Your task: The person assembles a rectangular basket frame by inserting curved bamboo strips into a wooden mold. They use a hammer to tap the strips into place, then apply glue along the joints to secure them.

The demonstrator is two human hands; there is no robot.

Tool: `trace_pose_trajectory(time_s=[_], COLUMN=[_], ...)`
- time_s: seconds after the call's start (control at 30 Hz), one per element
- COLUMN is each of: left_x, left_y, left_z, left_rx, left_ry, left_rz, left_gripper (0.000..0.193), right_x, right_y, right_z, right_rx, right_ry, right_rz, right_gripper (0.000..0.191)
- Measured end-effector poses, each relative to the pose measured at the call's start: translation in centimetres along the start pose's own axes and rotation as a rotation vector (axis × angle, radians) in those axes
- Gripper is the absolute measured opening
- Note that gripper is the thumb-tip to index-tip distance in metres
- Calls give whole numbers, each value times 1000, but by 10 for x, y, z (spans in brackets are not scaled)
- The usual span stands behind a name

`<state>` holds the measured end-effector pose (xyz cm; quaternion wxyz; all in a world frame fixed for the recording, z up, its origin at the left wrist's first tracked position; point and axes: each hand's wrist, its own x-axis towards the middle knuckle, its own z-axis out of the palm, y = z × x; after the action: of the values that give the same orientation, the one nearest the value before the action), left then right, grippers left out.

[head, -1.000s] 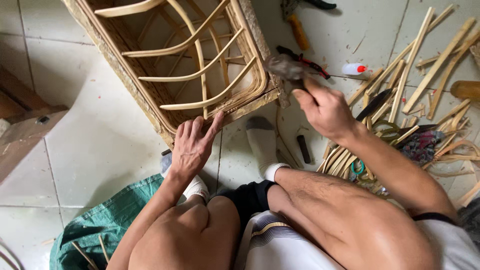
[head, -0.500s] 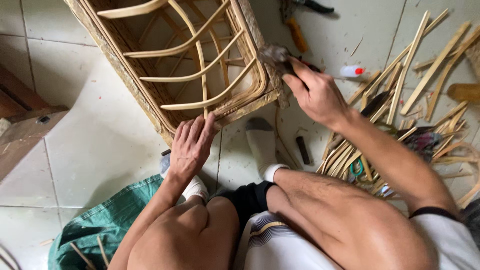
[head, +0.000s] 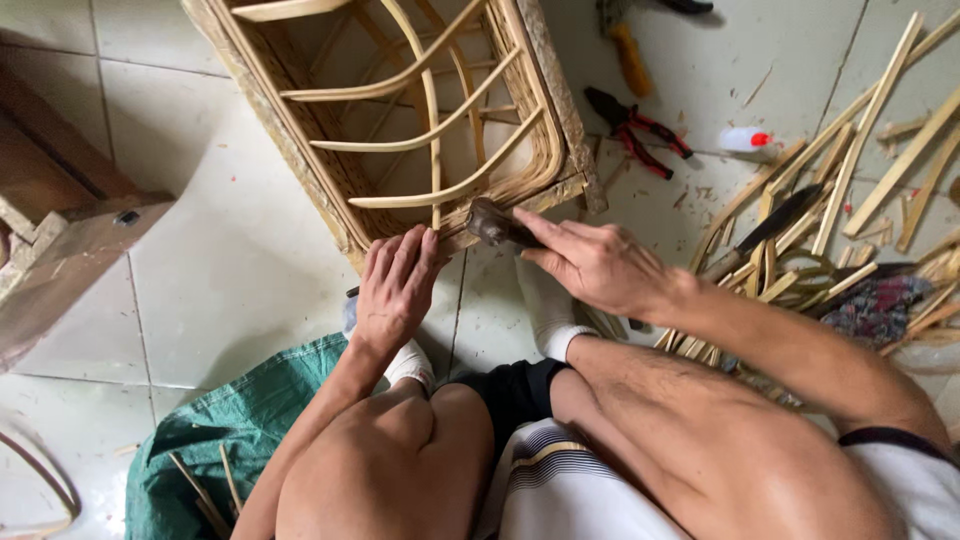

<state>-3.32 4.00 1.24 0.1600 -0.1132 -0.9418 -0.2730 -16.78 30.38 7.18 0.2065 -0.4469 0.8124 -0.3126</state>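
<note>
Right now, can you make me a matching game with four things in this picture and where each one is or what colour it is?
Things:
1. hammer head
2. left hand
3. pliers
4. cloth

Places or colours:
A. green, spread on the floor by the knee
B. red handles, lying on the tiles beside the frame
C. pressed flat on the near edge of the rattan frame
D. dark metal, gripped in the right hand at the frame's edge

Pairs: 1-D, 2-C, 3-B, 4-A
</note>
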Motion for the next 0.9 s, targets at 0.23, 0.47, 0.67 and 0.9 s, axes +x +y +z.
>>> trace_pose_trajectory(time_s=[0.23,0.47,0.67,0.9], left_x=[-4,-1,20,20], left_y=[-1,-1,5,9], left_z=[-1,4,18,16], left_rx=[3,-125,-204,-190], left_ry=[-51,80,139,89], left_rz=[-6,-150,-443,-512], left_gripper=[54,47,20,19], right_x=[-14,-105,-152,-163], right_y=[0,80,131,170], right_z=[4,6,32,66], right_rx=[31,-47,-219,-278], right_ry=[211,555,600,494], right_rz=[-94,477,594,768], right_gripper=[41,22,34,32])
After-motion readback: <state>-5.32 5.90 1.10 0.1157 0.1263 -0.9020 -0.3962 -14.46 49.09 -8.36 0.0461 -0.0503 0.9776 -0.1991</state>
